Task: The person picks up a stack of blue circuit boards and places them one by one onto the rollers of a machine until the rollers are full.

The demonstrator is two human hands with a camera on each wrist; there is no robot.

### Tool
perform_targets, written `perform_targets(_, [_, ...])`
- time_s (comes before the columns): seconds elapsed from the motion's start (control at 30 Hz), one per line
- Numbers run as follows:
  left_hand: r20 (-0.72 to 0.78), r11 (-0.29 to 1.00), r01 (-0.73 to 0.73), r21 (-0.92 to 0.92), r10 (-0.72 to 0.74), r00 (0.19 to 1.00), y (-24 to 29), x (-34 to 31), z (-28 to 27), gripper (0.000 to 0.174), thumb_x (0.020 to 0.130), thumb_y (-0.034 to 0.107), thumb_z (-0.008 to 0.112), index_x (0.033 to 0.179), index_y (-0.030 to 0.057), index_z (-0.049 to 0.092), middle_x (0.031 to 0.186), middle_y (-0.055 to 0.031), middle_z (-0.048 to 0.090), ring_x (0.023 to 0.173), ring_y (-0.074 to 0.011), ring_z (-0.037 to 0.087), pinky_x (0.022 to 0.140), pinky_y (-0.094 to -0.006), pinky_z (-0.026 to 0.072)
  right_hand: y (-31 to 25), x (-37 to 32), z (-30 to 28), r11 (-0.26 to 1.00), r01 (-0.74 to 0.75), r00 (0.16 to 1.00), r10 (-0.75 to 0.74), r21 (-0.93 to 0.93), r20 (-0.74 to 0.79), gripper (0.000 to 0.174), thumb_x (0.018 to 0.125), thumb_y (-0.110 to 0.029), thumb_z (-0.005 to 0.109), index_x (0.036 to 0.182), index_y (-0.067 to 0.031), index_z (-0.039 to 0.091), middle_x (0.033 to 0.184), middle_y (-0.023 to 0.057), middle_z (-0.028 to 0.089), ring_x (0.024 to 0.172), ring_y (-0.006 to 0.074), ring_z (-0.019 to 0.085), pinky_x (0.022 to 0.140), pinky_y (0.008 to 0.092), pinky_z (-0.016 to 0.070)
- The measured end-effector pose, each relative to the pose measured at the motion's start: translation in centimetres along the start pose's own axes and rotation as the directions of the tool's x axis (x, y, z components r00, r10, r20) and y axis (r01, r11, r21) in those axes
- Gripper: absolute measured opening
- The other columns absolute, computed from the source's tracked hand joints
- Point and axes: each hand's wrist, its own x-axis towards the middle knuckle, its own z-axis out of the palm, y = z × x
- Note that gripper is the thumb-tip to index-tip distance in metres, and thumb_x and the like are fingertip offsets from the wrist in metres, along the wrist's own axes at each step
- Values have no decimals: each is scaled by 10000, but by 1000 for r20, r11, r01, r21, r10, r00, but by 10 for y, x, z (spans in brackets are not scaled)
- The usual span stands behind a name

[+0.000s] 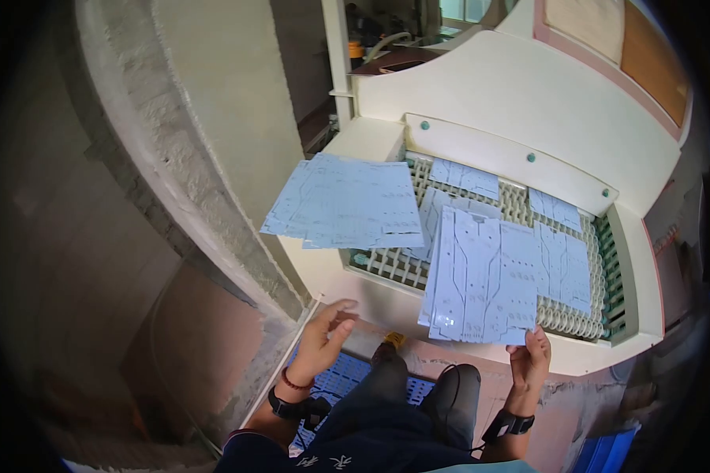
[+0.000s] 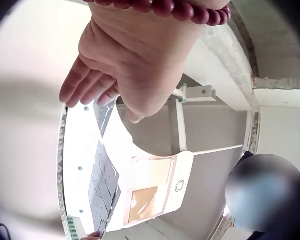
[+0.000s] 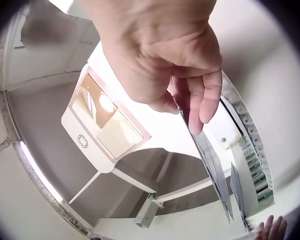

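Observation:
In the head view my right hand (image 1: 531,361) pinches the lower right corner of a pale blue stack of thin panels (image 1: 481,276) with dark line patterns, which is held tilted over the roller bed. The right wrist view shows thumb and fingers of the right hand (image 3: 165,65) on the edge of the panels (image 3: 212,165). My left hand (image 1: 321,340) is empty, fingers relaxed, left of that stack and below another fanned pile of panels (image 1: 347,201). In the left wrist view the left hand (image 2: 135,60) touches nothing.
The white machine (image 1: 481,94) has a conveyor of rollers (image 1: 394,264) with several single panels (image 1: 562,264) lying on it. A wall edge (image 1: 205,165) stands close on the left. Below are a blue slotted mat (image 1: 331,386) and my legs; a blue object (image 1: 607,451) is at lower right.

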Motion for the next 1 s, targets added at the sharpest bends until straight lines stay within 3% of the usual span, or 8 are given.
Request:
perform_targets(0.07, [165, 997, 75, -25, -70, 984, -5, -1, 12, 338, 891, 179, 471, 1162, -22, 442, 1072, -142, 539, 929, -210, 572, 801, -310, 459, -10, -16, -16, 996, 67, 998, -67, -61, 1, 151, 816, -95, 562, 900, 28, 537, 794, 120, 610, 601, 159, 574, 533, 239, 469])
perform_targets(0.13, [320, 892, 308, -330, -201, 926, -7, -4, 34, 354, 904, 203, 450, 1174, -24, 422, 1086, -150, 529, 940, -224, 569, 812, -318, 462, -14, -31, -21, 991, 95, 993, -100, -96, -57, 156, 803, -101, 583, 882, 24, 536, 770, 119, 608, 585, 165, 567, 526, 244, 459])
perform_targets(0.17, [399, 854, 375, -362, -221, 890, -12, -5, 42, 389, 920, 240, 407, 1209, -19, 376, 1102, -164, 519, 941, -249, 568, 814, -342, 469, -13, -37, -26, 990, 88, 992, -98, -111, -84, 158, 800, -102, 586, 882, 24, 537, 763, 119, 607, 576, 165, 564, 528, 251, 460])
perform_targets(0.3, [624, 697, 595, -401, -268, 734, -10, -8, 65, 463, 931, 307, 331, 1259, -18, 299, 1108, -217, 515, 965, -321, 559, 792, -417, 475, -6, -54, -29, 996, 29, 990, -41, -90, -131, 143, 798, -91, 584, 880, 20, 542, 765, 117, 608, 598, 167, 574, 558, 267, 473])
perform_targets(0.4, [669, 633, 682, -367, -330, 666, -4, -10, 70, 446, 931, 284, 326, 1261, -15, 298, 1092, -214, 527, 933, -328, 578, 734, -418, 504, 5, -57, -26, 999, -15, 993, 9, -47, -116, 125, 808, -80, 573, 882, 17, 545, 772, 116, 610, 628, 170, 585, 591, 268, 483])
perform_targets(0.53, [647, 625, 697, -351, -376, 663, -3, -13, 66, 397, 927, 239, 352, 1249, 7, 331, 1075, -192, 544, 899, -309, 597, 685, -403, 524, 20, -57, -25, 997, -74, 996, 74, 5, -57, 117, 820, -80, 564, 887, 13, 548, 774, 118, 613, 630, 172, 591, 598, 270, 491])
perform_targets(0.93, [416, 642, 601, -475, -438, 797, -17, -18, 37, 313, 914, 152, 361, 1158, -31, 429, 1001, -173, 589, 820, -299, 627, 586, -385, 553, 45, -57, 1, 966, -259, 965, 259, -4, 38, 123, 828, -53, 548, 937, -1, 524, 840, 128, 613, 705, 186, 607, 671, 290, 508])
perform_targets(1.0, [322, 612, 541, -576, -438, 839, -20, -19, 35, 300, 905, 161, 393, 1103, -57, 449, 829, -163, 605, 729, -336, 633, 529, -421, 554, 51, -55, 0, 959, -282, 953, 284, -36, 105, 172, 837, -48, 537, 999, 2, 505, 932, 126, 610, 746, 180, 618, 679, 294, 516])
